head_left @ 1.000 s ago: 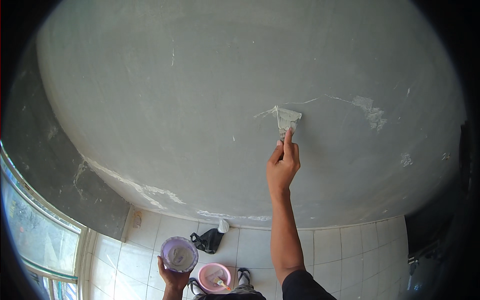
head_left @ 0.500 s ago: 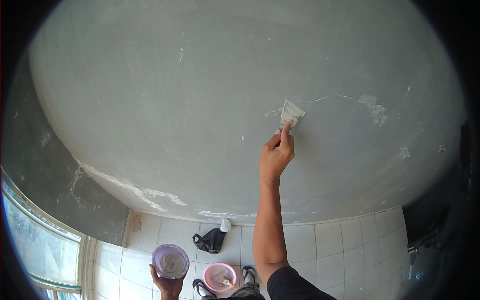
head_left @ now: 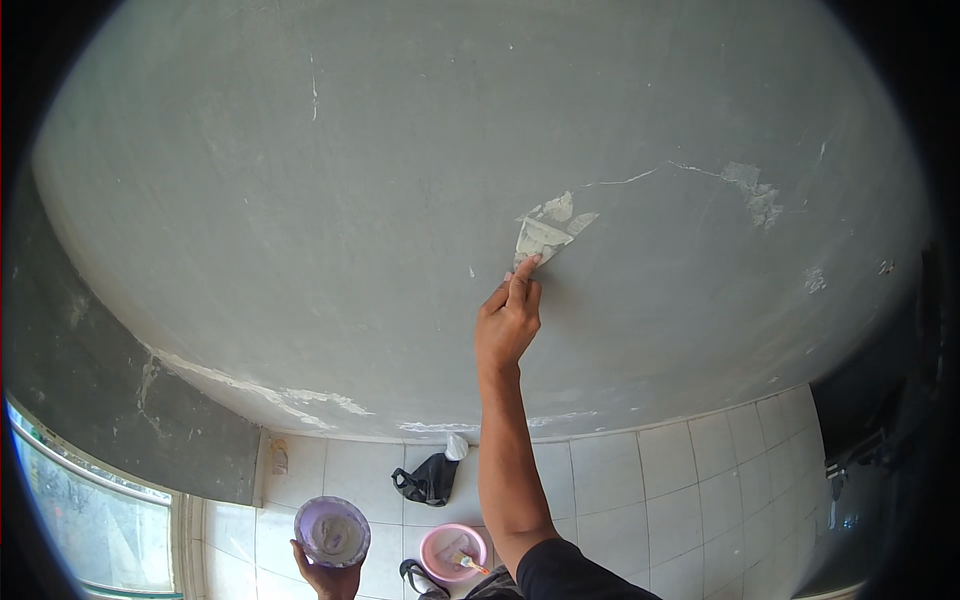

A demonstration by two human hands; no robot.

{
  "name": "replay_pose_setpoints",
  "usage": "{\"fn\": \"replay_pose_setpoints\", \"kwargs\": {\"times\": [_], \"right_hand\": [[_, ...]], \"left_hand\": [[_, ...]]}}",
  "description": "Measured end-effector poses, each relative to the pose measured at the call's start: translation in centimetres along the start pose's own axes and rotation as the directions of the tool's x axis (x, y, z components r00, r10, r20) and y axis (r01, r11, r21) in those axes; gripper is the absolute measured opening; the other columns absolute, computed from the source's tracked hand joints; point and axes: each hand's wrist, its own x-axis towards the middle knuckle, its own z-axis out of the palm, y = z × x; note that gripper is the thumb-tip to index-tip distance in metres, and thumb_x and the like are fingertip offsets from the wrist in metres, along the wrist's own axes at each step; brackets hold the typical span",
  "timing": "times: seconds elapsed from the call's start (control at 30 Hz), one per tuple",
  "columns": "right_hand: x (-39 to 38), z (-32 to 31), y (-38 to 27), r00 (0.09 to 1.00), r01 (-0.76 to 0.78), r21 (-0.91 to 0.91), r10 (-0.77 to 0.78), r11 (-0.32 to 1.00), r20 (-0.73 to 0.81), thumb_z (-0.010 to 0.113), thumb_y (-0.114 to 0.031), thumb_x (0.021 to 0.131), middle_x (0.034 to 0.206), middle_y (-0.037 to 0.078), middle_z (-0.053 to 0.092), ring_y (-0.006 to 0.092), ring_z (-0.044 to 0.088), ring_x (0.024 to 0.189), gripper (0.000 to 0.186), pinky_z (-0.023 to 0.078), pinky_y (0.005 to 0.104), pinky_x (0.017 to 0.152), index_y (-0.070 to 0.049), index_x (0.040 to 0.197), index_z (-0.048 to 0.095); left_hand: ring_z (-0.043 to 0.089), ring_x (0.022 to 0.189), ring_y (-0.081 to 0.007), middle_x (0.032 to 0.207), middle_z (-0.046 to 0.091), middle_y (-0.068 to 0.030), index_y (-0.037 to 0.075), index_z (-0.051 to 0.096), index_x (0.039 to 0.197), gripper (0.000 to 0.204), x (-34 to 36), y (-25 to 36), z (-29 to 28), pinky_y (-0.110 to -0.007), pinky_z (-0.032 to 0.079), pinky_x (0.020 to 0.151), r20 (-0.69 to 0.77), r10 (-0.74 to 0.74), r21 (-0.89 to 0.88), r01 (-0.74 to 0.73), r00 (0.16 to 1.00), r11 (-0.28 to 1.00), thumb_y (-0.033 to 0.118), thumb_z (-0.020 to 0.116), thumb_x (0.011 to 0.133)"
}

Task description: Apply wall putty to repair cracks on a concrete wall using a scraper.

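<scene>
My right hand [head_left: 510, 320] reaches up to the grey wall [head_left: 400, 230], closed round a putty knife [head_left: 542, 236] with the forefinger laid along its blade. The wide blade rests against the wall and carries pale filler. Smeared filler [head_left: 557, 206] shows on the wall just above and beside the blade, at the left end of a thin crack [head_left: 630, 179]. Low on the left, my left hand [head_left: 330, 577] holds a purple bowl [head_left: 304, 514] from below. Grey-white paste [head_left: 340, 535] lies inside the bowl.
A pink basin [head_left: 428, 563] holding a brush [head_left: 467, 563] stands on the tiled floor [head_left: 600, 475] near my feet. Beside it lies a black plastic bag [head_left: 430, 480] with a white bag [head_left: 456, 446]. A window [head_left: 95, 520] is at lower left. Pale patches [head_left: 752, 193] mark the wall.
My right hand and the putty knife have moved left and slightly down along the wall, and fresh filler now shows above the blade. My left hand still holds the bowl.
</scene>
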Motion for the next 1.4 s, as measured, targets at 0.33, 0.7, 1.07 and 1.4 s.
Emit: {"fn": "replay_pose_setpoints", "kwargs": {"times": [0.33, 0.7, 1.07, 1.4], "right_hand": [[4.6, -6.5, -1.2, 0.992, 0.081, 0.105, -0.09, 0.991, 0.084, 0.057, 0.005, 0.09, 0.09, 0.015, 0.061, 0.0297, 0.069, 0.072, 0.05, 0.058, 0.0375, 0.057, 0.0, 0.139, 0.052], [6.5, -7.5, -3.6, 0.953, -0.011, -0.101, 0.041, 0.995, 0.3, 0.057, -0.001, 0.092, 0.08, 0.018, 0.063, 0.033, 0.066, 0.069, 0.041, 0.053, 0.0419, 0.062, 0.004, 0.132, 0.058], [3.0, -7.9, -3.3, 0.941, -0.076, 0.039, 0.059, 0.996, 0.333, 0.056, 0.002, 0.091, 0.083, 0.017, 0.067, 0.0315, 0.068, 0.075, 0.037, 0.053, 0.0407, 0.067, 0.004, 0.128, 0.062], [5.9, -7.9, -1.3, 0.977, 0.056, -0.017, -0.052, 0.998, 0.206, 0.057, 0.001, 0.09, 0.083, 0.014, 0.064, 0.0295, 0.067, 0.07, 0.04, 0.055, 0.0398, 0.062, 0.003, 0.13, 0.059]], "left_hand": [[0.043, 0.133, -0.0325, 0.146, 0.044, -0.0101, 0.019, 0.038, 0.149, 0.084, -0.3, -1.0, 1.9, -0.054, 0.04, 0.104, 0.044, 0.011, 0.011, -0.011, 0.999, 1.0, 0.074, 0.048, 0.086], [0.044, 0.133, -0.032, 0.147, 0.044, -0.0101, 0.019, 0.038, 0.149, 0.085, -0.9, -2.1, 0.9, -0.053, 0.039, 0.104, 0.032, -0.008, -0.061, 0.01, 0.999, 0.998, 0.075, 0.049, 0.086], [0.044, 0.133, -0.0324, 0.147, 0.044, -0.0105, 0.019, 0.038, 0.15, 0.086, -0.9, -1.1, 1.0, -0.053, 0.04, 0.103, 0.028, 0.025, -0.057, -0.024, 0.999, 0.998, 0.076, 0.046, 0.086], [0.044, 0.132, -0.0314, 0.146, 0.045, -0.0097, 0.02, 0.039, 0.148, 0.084, -1.1, -2.1, 1.2, -0.053, 0.04, 0.104, 0.025, 0.019, -0.089, -0.017, 1.0, 0.996, 0.075, 0.049, 0.086]]}}
